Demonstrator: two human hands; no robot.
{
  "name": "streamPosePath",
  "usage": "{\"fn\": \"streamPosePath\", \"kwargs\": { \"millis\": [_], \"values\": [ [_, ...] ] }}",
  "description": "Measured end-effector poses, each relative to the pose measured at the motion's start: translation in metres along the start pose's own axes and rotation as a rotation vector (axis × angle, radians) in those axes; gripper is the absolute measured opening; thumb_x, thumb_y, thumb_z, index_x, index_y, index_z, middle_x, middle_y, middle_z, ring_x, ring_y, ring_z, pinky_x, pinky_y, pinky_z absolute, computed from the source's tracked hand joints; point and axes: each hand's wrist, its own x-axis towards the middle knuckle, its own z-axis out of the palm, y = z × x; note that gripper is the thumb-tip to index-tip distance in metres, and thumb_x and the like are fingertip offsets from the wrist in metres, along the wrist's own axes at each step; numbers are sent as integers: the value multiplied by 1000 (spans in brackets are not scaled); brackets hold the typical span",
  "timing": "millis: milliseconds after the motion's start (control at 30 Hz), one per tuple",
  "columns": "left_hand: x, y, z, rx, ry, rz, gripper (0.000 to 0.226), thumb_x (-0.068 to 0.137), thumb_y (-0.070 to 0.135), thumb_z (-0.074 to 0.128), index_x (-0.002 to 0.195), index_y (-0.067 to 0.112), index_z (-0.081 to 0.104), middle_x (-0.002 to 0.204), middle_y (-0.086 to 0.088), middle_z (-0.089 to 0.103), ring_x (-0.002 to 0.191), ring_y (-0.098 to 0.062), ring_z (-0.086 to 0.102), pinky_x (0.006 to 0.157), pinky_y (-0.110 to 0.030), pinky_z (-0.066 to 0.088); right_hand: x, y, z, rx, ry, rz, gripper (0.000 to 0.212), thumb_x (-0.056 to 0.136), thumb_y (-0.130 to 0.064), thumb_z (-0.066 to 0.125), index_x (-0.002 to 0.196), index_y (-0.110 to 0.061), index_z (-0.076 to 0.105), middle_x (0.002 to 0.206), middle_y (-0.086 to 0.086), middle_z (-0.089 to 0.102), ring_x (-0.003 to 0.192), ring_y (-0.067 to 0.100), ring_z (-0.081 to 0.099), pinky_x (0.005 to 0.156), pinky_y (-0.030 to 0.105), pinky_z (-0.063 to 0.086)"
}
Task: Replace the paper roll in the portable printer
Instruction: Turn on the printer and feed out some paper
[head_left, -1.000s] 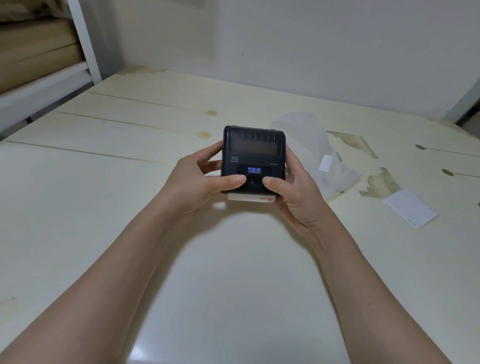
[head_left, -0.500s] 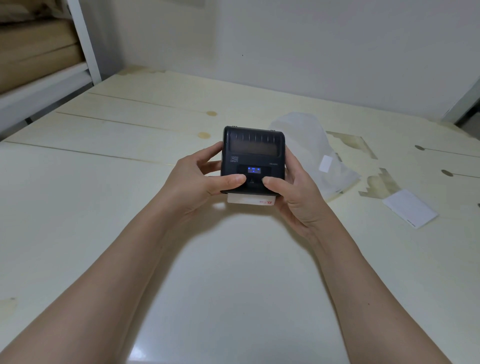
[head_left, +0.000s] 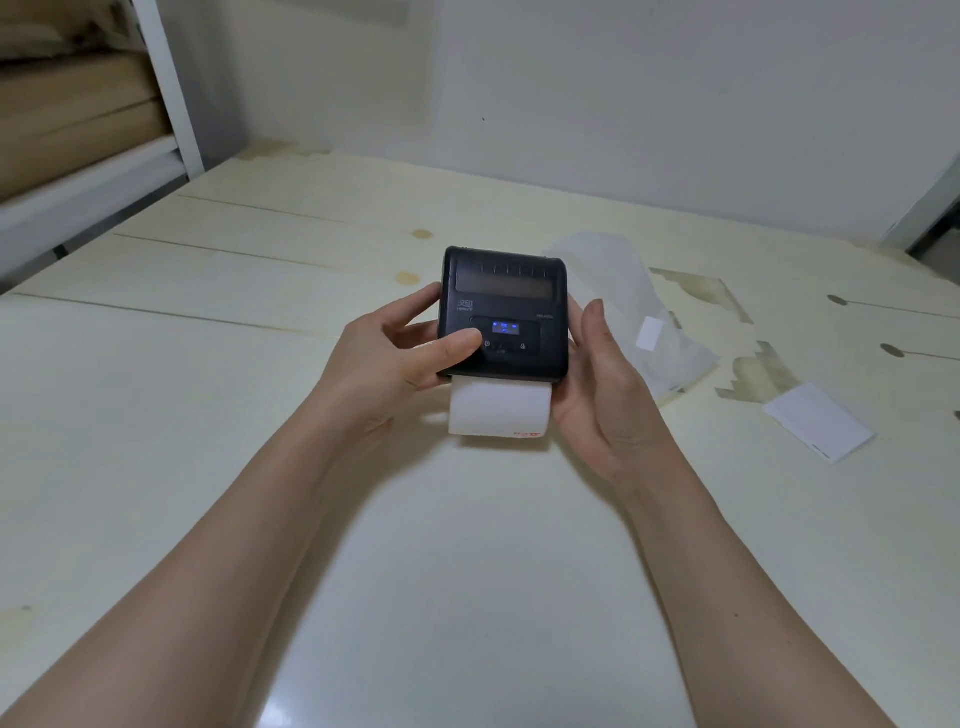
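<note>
The black portable printer (head_left: 504, 313) is held above the middle of the pale bench (head_left: 208, 415), its lid shut and small blue lights lit on its front panel. A white paper strip (head_left: 498, 409) hangs out of its near edge, with red print at one corner. The left hand (head_left: 387, 358) has its grip closed on the printer's left side, thumb lying across the front panel. The right hand (head_left: 605, 374) cups the printer's right side with its grip wide, fingers straight and thumb lifted off the case. Just right of the printer a crumpled clear plastic bag (head_left: 631, 306) lies on the bench, and farther right lies a white card (head_left: 821, 428). The bench is cream-coloured boards with seams, brown knots and worn patches beyond the bag. Behind the printer stands a plain white wall (head_left: 571, 93); far left of it a white shelf frame (head_left: 166, 88) holds brown boards
</note>
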Motion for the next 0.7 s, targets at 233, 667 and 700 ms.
{"fn": "streamPosePath", "kwargs": {
  "millis": [233,667,700],
  "values": [
    [-1,1,2,-25,33,17,86,60,36,80,141,23,54,109,2,77,104,-15,72,95,-41,55,1,1,-1,17,31,6,62,103,-53,21,150,-17,39,149,20,49,137,38,47,113,59,35],
    [-1,2,3,-31,56,6,87,57,40,81,139,26,56,110,3,77,105,-13,72,95,-41,55,1,1,-1,24,62,13,61,103,-52,19,150,-18,40,147,18,51,136,35,49,111,56,39],
    [-1,2,3,-34,58,0,86,57,40,82,138,26,56,110,3,77,105,-13,72,95,-41,55,1,2,-2,26,62,15,61,103,-52,19,149,-18,41,147,18,52,135,35,50,111,56,40]
  ]
}}
